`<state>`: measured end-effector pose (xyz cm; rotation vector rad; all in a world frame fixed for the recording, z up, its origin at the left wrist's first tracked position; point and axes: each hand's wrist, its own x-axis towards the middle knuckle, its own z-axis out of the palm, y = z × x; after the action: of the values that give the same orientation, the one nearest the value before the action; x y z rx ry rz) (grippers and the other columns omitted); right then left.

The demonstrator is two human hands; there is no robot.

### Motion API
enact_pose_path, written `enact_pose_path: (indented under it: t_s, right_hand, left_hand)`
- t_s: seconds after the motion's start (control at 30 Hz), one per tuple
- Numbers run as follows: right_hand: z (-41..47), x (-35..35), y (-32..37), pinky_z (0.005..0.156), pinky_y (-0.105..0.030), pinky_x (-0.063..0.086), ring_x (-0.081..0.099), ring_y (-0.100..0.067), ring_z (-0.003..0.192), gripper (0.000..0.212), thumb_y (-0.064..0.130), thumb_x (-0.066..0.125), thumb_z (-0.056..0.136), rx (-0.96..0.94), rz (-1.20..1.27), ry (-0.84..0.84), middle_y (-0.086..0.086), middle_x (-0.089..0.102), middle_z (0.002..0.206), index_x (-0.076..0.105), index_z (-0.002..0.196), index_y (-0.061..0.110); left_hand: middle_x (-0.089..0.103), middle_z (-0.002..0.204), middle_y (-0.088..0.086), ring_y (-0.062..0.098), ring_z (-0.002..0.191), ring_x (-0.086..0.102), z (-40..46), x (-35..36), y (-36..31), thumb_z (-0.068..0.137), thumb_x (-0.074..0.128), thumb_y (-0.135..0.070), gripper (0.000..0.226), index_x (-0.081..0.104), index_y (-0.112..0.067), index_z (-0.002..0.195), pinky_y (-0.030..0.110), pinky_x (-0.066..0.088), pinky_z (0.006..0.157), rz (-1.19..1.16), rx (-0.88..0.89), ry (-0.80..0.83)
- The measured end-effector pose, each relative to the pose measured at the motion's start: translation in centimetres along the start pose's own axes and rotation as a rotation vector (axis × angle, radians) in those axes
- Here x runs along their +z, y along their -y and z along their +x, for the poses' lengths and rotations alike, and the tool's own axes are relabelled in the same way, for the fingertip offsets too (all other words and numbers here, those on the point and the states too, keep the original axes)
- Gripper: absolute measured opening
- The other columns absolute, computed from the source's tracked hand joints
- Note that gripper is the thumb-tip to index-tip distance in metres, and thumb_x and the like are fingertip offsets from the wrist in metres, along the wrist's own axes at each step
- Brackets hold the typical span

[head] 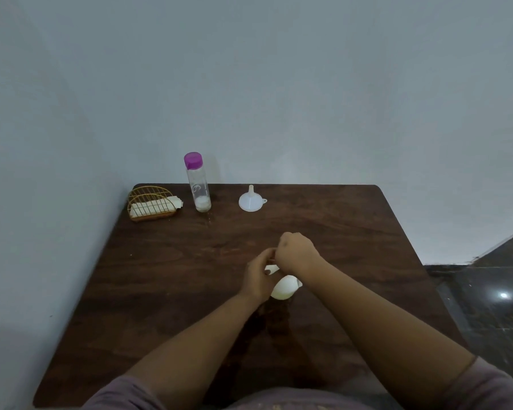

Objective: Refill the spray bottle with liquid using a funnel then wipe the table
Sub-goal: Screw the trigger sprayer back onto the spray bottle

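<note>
A small white spray bottle [283, 289] is held over the middle of the dark wooden table [160, 291]. My left hand [259, 276] grips its upper part from the left. My right hand [296, 251] is curled over the bottle's top, which it hides. Only the bottle's rounded white body shows below the hands. A clear bottle with a purple cap [198, 182] stands at the back, with a little whitish liquid in its bottom. To its right, a white funnel [251, 200] sits wide end down with its spout up.
A gold wire holder with white tissues [152, 205] stands at the table's back left corner, against the grey wall. Dark glossy floor [492, 306] lies off the table's right edge.
</note>
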<state>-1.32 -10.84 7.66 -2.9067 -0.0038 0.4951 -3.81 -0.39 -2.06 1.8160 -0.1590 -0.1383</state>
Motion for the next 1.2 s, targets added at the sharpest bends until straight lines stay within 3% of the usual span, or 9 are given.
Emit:
enact_pose_path:
  t_s: [0.13, 0.3, 0.53, 0.67, 0.87, 0.93, 1.03, 1.1, 1.2]
  right_hand:
    - [0.3, -0.4, 0.5, 0.050, -0.023, 0.036, 0.051, -0.016, 0.065, 0.017, 0.003, 0.046, 0.090, -0.035, -0.086, 0.078, -0.001, 0.049, 0.072, 0.053, 0.076, 0.009]
    - [-0.2, -1.3, 0.2, 0.070, -0.035, 0.047, 0.059, -0.026, 0.093, 0.022, 0.011, 0.055, 0.089, -0.243, -0.224, 0.194, -0.007, 0.059, 0.104, 0.052, 0.111, 0.009]
    - [0.8, -3.3, -1.0, 0.064, -0.029, 0.038, 0.049, -0.015, 0.076, 0.025, 0.016, 0.073, 0.077, -0.482, -0.343, 0.231, 0.003, 0.051, 0.081, 0.060, 0.097, 0.011]
    - [0.8, -3.0, -1.0, 0.056, -0.026, 0.039, 0.053, -0.019, 0.071, 0.018, 0.013, 0.069, 0.080, -0.423, -0.303, 0.212, 0.004, 0.049, 0.069, 0.053, 0.072, 0.013]
    - [1.0, -1.7, -0.1, 0.057, -0.024, 0.046, 0.054, -0.015, 0.068, 0.019, 0.021, 0.053, 0.093, -0.069, -0.187, 0.198, -0.001, 0.054, 0.074, 0.060, 0.089, 0.004]
    - [1.3, -1.7, 0.0, 0.054, -0.021, 0.048, 0.054, -0.015, 0.067, 0.016, 0.017, 0.049, 0.094, 0.077, 0.061, 0.334, -0.005, 0.057, 0.081, 0.060, 0.094, 0.005]
    - [0.7, -4.0, -1.7, 0.094, -0.044, 0.050, 0.058, -0.033, 0.107, 0.035, 0.025, 0.047, 0.094, 0.306, 0.830, 0.646, -0.017, 0.056, 0.117, 0.048, 0.121, 0.003]
    - [1.1, -5.7, -3.9, 0.099, -0.056, 0.043, 0.051, -0.043, 0.117, 0.055, 0.030, 0.045, 0.088, 0.185, 0.583, 0.641, -0.020, 0.050, 0.129, 0.037, 0.136, 0.007]
    - [0.7, -6.2, -5.0, 0.112, -0.039, 0.029, 0.030, -0.025, 0.138, 0.060, 0.019, 0.052, 0.091, -0.313, 0.058, 0.340, -0.006, 0.032, 0.150, 0.031, 0.147, 0.024]
  left_hand:
    - [0.069, 0.106, -0.010, 0.017, 0.107, 0.063, 0.1, -0.3, -0.1, 0.066, 0.067, -0.050, 0.032, 0.060, -0.051, 0.097, 0.050, 0.053, 0.090, -0.002, 0.002, 0.040]
    - [0.070, 0.107, -0.002, 0.015, 0.105, 0.064, 0.3, -0.8, 0.2, 0.068, 0.070, -0.050, 0.039, 0.063, -0.036, 0.104, 0.045, 0.052, 0.092, 0.037, 0.007, 0.088]
    - [0.069, 0.111, -0.010, 0.006, 0.106, 0.062, 1.1, -0.9, 0.8, 0.071, 0.072, -0.055, 0.051, 0.065, -0.028, 0.113, 0.043, 0.051, 0.096, 0.090, -0.010, 0.129]
    - [0.068, 0.110, -0.016, 0.000, 0.109, 0.059, 1.1, -1.1, 0.6, 0.076, 0.074, -0.045, 0.037, 0.061, -0.038, 0.111, 0.040, 0.049, 0.098, 0.113, -0.019, 0.163]
    - [0.064, 0.118, -0.012, 0.007, 0.109, 0.057, 0.4, -0.3, 0.7, 0.087, 0.067, -0.035, 0.039, 0.056, -0.026, 0.123, 0.035, 0.048, 0.093, 0.169, 0.030, 0.103]
    - [0.061, 0.119, -0.013, 0.007, 0.109, 0.055, 0.2, -0.3, 0.8, 0.091, 0.066, -0.026, 0.042, 0.053, -0.022, 0.130, 0.029, 0.045, 0.093, 0.198, 0.050, 0.094]
    - [0.063, 0.117, -0.012, 0.007, 0.108, 0.058, 0.1, -0.7, 1.0, 0.089, 0.060, -0.030, 0.041, 0.055, -0.021, 0.128, 0.025, 0.046, 0.090, 0.230, 0.089, 0.135]
    - [0.063, 0.115, -0.012, 0.009, 0.106, 0.059, 0.2, -0.7, 0.7, 0.089, 0.060, -0.032, 0.040, 0.055, -0.022, 0.128, 0.028, 0.048, 0.090, 0.250, 0.078, 0.155]
    - [0.064, 0.120, -0.009, 0.010, 0.110, 0.058, 0.4, -0.6, 0.8, 0.086, 0.058, -0.039, 0.048, 0.055, -0.022, 0.131, 0.030, 0.048, 0.094, 0.231, 0.069, 0.141]
